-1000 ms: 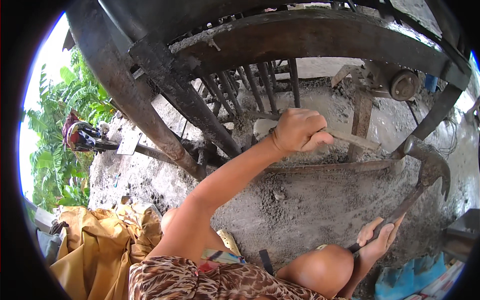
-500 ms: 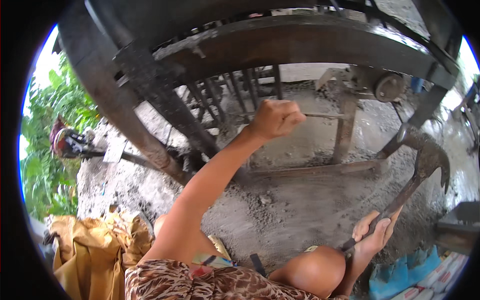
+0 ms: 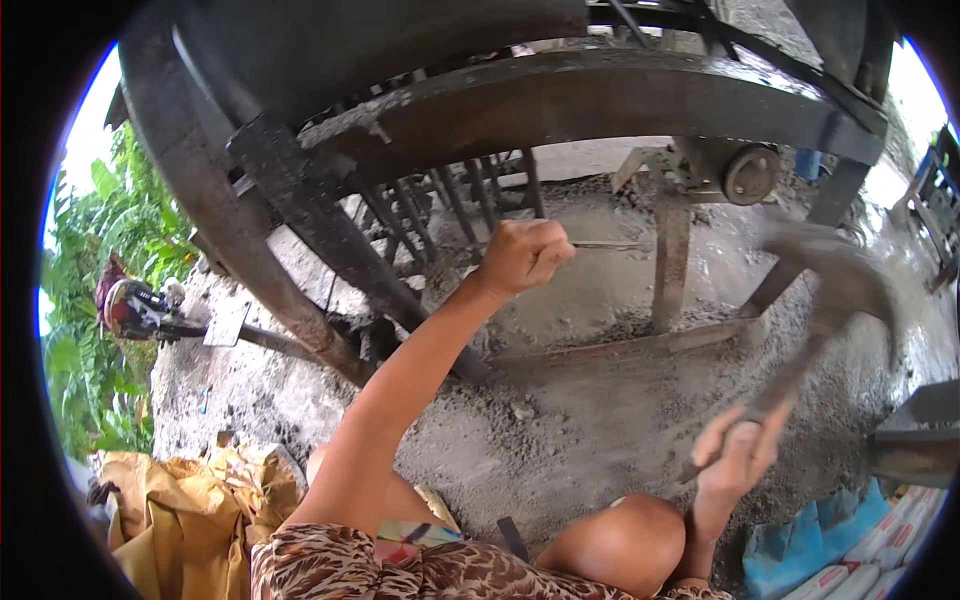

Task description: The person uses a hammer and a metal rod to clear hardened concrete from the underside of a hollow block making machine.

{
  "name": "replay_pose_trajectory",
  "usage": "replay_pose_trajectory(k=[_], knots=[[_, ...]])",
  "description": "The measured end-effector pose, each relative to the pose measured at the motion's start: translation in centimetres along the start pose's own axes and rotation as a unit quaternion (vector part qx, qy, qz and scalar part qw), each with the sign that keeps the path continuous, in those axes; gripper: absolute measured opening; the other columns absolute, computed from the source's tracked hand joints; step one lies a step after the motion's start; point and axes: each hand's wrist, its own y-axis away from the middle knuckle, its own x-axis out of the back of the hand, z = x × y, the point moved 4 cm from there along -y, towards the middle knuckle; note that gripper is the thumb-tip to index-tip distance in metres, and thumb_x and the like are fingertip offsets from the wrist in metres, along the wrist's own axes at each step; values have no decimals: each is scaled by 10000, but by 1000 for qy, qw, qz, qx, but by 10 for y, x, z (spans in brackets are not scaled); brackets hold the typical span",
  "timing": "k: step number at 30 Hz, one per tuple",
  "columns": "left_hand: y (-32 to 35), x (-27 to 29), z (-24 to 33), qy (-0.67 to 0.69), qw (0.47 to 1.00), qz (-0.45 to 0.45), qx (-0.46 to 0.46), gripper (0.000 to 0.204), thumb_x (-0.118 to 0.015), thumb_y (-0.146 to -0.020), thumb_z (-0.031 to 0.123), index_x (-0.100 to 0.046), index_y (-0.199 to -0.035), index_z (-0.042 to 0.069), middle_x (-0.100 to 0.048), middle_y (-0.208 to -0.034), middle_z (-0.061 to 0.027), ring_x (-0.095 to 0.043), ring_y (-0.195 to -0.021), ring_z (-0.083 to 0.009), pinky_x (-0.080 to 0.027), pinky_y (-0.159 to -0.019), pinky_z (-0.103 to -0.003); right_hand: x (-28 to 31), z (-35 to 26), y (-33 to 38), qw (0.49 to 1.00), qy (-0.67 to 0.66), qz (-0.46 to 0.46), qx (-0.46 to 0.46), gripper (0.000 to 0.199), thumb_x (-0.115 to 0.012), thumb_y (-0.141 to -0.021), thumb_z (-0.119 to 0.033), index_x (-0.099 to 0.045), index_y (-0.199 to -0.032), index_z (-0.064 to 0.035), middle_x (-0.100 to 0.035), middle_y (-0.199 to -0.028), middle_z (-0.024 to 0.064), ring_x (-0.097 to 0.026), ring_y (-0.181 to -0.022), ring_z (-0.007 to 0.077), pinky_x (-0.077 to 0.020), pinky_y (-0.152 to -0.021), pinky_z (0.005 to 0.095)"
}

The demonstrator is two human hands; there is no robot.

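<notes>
In the head view, the person's left hand (image 3: 522, 255), near the middle of the frame, is curled into a fist round a thin bar (image 3: 608, 245), whose tip points right, below the dark cross-beam (image 3: 600, 98); the bar's other end cannot be made out; the right hand (image 3: 738, 450), at lower right, is wrapped round the lower handle of a claw hammer (image 3: 818, 330), its blurred head at the right of the frame, well apart from the bar; good handling would seem to call for a firm left fist that stops the bar twisting, knuckles clear of the hammer's path; a low, easy right grip, flat face rather than claw leading; and short, measured strokes, since the cross-beam and upright (image 3: 670, 265) crowd the space.
</notes>
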Motion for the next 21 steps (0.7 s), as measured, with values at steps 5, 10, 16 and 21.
replay_pose_trajectory(k=[5,10,16,21], knots=[[0,5,-1,28,999,27,12,421,-456,-898,358,-511,-650,23,-440,-546,-96,-466,-465,-260,-370,-431,-322,-5,-2,-2,997,-27,28,68,545,-381,-930,-231,-158,-1389,-40,-422,-522,14,-363,-405,62,-317,-380,212],[2,5,0,10,1000,15,11,369,-473,-884,305,-501,-635,35,-449,-543,-86,-466,-447,-255,-378,-431,-314,-12,8,4,994,58,-64,-64,521,-368,-925,-196,-181,-1383,-32,-411,-527,1,-358,-416,59,-311,-392,204],[7,6,-5,-27,999,22,23,275,-530,-840,270,-516,-629,94,-526,-569,-41,-536,-494,-230,-425,-444,-319,0,4,0,989,-97,69,85,572,-380,-929,-236,-113,-1394,-36,-405,-534,-1,-361,-419,64,-309,-383,214],[7,2,-3,15,999,30,-6,377,-478,-881,327,-505,-641,37,-437,-535,-92,-471,-454,-256,-372,-427,-318,-12,21,2,991,96,-86,-29,523,-412,-875,-93,-230,-1349,31,-443,-529,-4,-402,-431,54,-344,-404,207]])
